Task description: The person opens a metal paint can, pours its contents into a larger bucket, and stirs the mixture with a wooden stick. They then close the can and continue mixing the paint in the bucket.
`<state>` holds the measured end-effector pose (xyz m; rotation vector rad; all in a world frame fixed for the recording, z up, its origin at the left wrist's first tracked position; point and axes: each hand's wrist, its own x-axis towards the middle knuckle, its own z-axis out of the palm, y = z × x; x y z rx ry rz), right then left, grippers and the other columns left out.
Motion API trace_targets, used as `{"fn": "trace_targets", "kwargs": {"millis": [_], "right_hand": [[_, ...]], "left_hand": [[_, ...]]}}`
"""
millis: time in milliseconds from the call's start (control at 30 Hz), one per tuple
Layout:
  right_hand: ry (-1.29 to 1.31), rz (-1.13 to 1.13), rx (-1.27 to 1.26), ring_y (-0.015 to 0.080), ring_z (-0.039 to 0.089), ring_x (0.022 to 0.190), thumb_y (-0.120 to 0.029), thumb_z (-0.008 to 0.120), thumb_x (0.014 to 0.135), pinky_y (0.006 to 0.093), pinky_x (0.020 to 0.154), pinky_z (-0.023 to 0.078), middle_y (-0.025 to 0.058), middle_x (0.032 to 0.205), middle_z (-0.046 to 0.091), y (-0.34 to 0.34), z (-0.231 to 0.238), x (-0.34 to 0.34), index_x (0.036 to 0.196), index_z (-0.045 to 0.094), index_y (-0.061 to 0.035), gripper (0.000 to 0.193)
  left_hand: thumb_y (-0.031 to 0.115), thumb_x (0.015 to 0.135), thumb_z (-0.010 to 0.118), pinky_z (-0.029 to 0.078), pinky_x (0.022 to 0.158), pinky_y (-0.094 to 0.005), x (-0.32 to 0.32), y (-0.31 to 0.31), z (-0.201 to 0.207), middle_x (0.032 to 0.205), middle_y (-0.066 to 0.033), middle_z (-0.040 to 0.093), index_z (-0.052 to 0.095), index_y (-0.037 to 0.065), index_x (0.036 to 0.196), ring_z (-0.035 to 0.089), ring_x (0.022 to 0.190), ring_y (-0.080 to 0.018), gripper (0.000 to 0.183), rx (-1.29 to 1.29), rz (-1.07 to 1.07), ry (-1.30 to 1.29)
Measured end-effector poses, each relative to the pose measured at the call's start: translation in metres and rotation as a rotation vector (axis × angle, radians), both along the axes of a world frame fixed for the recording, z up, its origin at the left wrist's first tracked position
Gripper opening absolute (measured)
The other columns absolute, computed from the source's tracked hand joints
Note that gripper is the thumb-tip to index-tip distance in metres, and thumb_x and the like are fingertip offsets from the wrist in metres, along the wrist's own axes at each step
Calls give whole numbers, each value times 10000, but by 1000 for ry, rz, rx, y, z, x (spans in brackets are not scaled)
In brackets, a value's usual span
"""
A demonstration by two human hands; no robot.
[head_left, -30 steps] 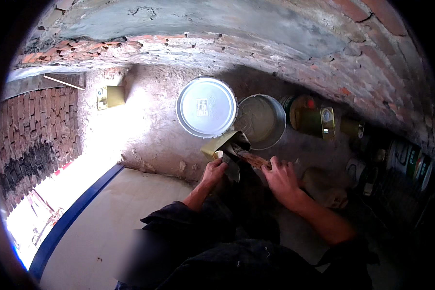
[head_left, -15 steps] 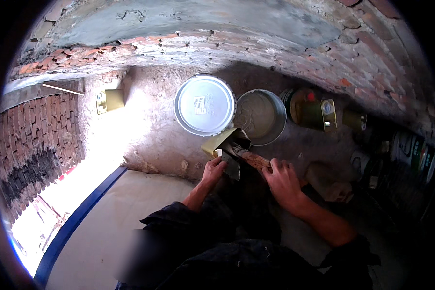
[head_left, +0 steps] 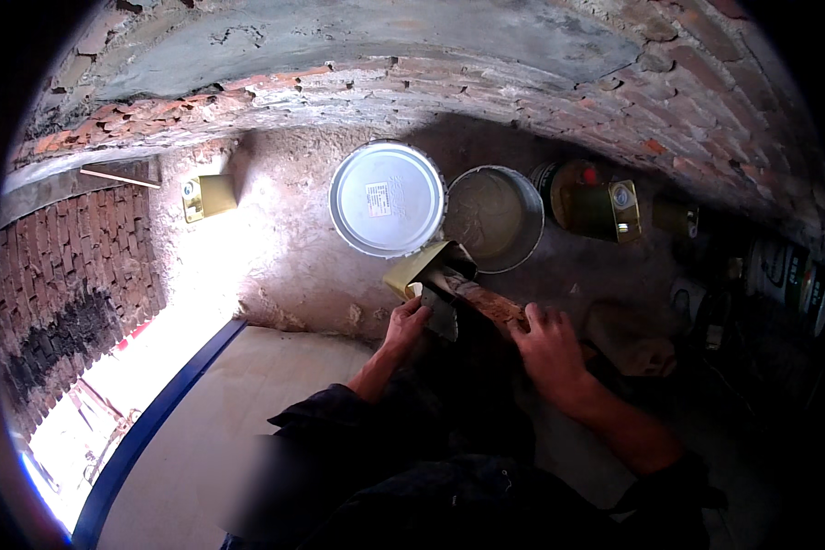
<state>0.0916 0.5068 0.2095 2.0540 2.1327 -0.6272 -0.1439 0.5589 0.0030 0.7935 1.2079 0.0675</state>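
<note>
In the middle, my left hand (head_left: 407, 324) is closed on the near edge of a cut-open gold tin can (head_left: 419, 264) lying tilted on its side. A grey flap of metal hangs beside the fingers. My right hand (head_left: 550, 348) grips the near end of a rough, brownish wooden stick (head_left: 490, 304). The stick's far end reaches into the tin's mouth, where its tip is hard to make out. Just beyond the tin stand a round bucket with a pale lid (head_left: 388, 199) and an uncovered metal bucket (head_left: 495, 220) with greyish-brown material inside.
More tins (head_left: 598, 211) stand along the brick wall (head_left: 687, 101) at the right. Another gold tin (head_left: 211, 195) is at the far left in bright light. A pale, blue-edged board (head_left: 238, 394) lies at the near left. A brownish lump (head_left: 631, 339) is right of my right hand.
My right hand and the wooden stick have shifted slightly right and toward me, away from the tin. My left hand and the tin have stayed nearly in place.
</note>
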Motion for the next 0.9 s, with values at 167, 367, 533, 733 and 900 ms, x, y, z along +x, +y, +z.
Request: {"fn": "trace_targets", "kwargs": {"millis": [167,367,533,733,900], "right_hand": [[-79,26,-87,273,554,893,-90,567,785,388,790,439,123,979,521,-9,-4,1,1120,639,-71,343],[-160,56,-102,268,558,892,-148,597,793,383,775,442,111,924,544,-15,-8,6,1082,639,-83,300],[-157,50,-145,275,561,921,-149,591,805,398,795,440,120,953,568,-15,-7,7,1125,631,-88,328],[-142,19,-171,278,591,934,-147,585,814,392,805,446,132,966,604,-22,-10,12,1168,624,-104,359],[87,-209,-317,323,644,888,-65,596,813,415,761,491,183,1003,631,-32,-2,37,1197,602,-74,384]], "left_hand": [[156,862,556,448,635,-261,2,1,5,895,10,657,666,66,1090,568,772,-105,269,-2,20,-16],[149,853,558,446,618,-259,2,2,8,885,4,654,665,58,1077,565,762,-105,265,-28,33,-4],[146,845,552,444,615,-262,5,3,11,882,-2,651,668,54,1055,562,758,-108,257,-38,36,-2],[147,839,540,440,624,-269,5,3,9,886,-9,650,669,50,1048,563,769,-118,265,-1,-16,34],[170,850,541,447,634,-274,3,2,6,904,-15,652,670,53,1065,571,796,-128,277,-16,-6,50]]}}
